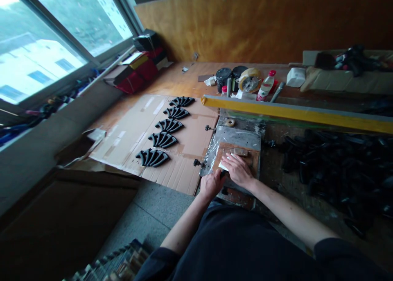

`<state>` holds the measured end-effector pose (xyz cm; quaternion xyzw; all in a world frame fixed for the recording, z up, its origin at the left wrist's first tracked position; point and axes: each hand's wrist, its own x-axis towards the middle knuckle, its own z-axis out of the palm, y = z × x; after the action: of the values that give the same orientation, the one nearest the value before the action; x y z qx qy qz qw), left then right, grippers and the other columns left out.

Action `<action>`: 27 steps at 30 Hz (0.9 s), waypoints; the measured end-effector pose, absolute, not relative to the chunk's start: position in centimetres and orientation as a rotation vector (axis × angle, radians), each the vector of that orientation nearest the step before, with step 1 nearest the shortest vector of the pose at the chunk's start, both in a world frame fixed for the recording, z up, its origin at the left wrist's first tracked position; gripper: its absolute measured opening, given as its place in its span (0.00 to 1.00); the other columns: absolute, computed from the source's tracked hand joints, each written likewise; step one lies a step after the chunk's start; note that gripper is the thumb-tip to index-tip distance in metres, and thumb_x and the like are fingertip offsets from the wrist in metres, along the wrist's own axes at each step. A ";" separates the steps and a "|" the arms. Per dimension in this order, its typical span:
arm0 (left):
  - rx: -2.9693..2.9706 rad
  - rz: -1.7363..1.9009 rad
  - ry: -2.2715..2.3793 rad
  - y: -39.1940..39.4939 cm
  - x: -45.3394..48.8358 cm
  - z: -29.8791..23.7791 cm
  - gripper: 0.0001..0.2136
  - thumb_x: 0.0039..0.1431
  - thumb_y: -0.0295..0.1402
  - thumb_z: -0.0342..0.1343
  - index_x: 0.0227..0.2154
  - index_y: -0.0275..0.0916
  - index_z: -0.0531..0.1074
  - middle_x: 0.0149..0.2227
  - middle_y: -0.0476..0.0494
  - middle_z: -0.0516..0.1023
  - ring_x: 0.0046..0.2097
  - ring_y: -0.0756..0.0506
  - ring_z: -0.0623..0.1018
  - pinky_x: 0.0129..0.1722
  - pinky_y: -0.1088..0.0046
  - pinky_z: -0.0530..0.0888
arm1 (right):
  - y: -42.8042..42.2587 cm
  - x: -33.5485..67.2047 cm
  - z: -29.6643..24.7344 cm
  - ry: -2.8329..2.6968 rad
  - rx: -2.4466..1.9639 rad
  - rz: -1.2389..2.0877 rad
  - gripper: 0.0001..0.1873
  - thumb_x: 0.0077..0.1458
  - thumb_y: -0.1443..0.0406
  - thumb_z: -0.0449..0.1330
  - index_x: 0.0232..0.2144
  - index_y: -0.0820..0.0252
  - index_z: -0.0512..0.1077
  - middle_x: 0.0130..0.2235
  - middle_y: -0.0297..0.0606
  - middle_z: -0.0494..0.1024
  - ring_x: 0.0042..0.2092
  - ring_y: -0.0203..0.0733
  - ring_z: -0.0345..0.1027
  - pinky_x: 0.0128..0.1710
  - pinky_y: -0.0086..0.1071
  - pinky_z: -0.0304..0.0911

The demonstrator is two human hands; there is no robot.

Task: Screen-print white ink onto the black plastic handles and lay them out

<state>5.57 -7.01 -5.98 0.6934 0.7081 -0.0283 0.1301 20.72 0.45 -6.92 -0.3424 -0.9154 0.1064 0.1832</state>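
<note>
On a brown wooden board (236,152) set over a scuffed metal plate (242,137): a bare right hand (238,170) pressing down on a white card (225,165), and a bare left hand (211,184) just beside it, at the card's near end. Left of both, on a flattened corrugated cardboard sheet (184,178), five clusters of curved black ribbed pieces (152,157) in a neat line. Right of both, a heap of black parts (331,166). Beyond, a long yellow bar (294,113) across the bench, then a roll of packing tape (249,79), dark tins (223,78) and a plastic bottle with a red cap (266,85).
</note>
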 end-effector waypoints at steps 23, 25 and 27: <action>1.962 -0.138 2.059 -7.1 5.8 -6.0 0.15 0.66 0.47 0.41 0.41 0.44 0.68 0.34 0.45 0.82 0.36 0.43 0.81 0.32 0.72 0.71 | 0.8 22.2 -8.6 -2.794 -0.770 0.013 0.25 0.61 0.73 0.48 0.59 0.67 0.64 0.62 0.49 0.65 0.66 0.49 0.51 0.67 0.52 0.43; 1.944 -0.153 2.057 -7.0 5.8 -6.0 0.15 0.66 0.46 0.41 0.41 0.44 0.68 0.35 0.44 0.82 0.37 0.43 0.81 0.33 0.72 0.71 | 0.6 22.8 -8.4 -2.809 -0.741 0.029 0.24 0.61 0.73 0.48 0.59 0.67 0.64 0.61 0.49 0.66 0.66 0.48 0.51 0.67 0.52 0.41; 1.934 -0.168 2.046 -6.9 5.9 -5.9 0.15 0.66 0.46 0.41 0.42 0.43 0.68 0.35 0.43 0.82 0.37 0.43 0.81 0.34 0.71 0.71 | 0.6 22.9 -8.1 -2.820 -0.743 0.058 0.24 0.61 0.73 0.47 0.59 0.66 0.65 0.61 0.48 0.66 0.65 0.49 0.52 0.66 0.53 0.43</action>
<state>5.85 -6.92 -5.88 0.6770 0.7160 -0.0586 0.1600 22.85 0.60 -8.15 -0.2531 -0.9607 0.0199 0.1121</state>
